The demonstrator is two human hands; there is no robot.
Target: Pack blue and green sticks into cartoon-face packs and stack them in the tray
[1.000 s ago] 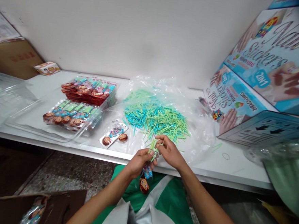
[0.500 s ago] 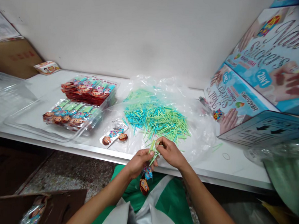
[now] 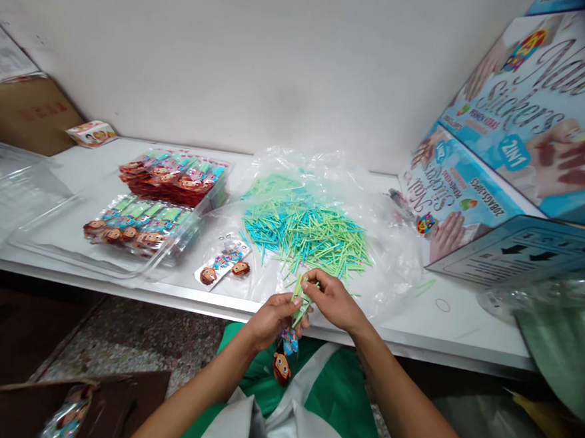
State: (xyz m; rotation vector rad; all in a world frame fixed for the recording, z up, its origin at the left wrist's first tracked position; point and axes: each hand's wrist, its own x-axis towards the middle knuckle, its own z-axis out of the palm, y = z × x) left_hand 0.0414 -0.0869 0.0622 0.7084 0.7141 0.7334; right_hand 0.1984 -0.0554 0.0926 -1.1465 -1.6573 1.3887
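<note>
A person's two hands work at the front edge of a white table, the right hand now slightly lower than a second ago and pale-green sticks slanting down, more of their length showing. The left hand has its thumb and fingers closed on the sticks; the right's thumb and forefinger are bent together at their upper ends, apparently pinching, though the exact contact is too small to tell. A cartoon-headed packet hangs below the left fingers — its top is hidden. The shift looks like a small adjustment within the same handling — the green-and-blue pile behind appears unchanged
</note>
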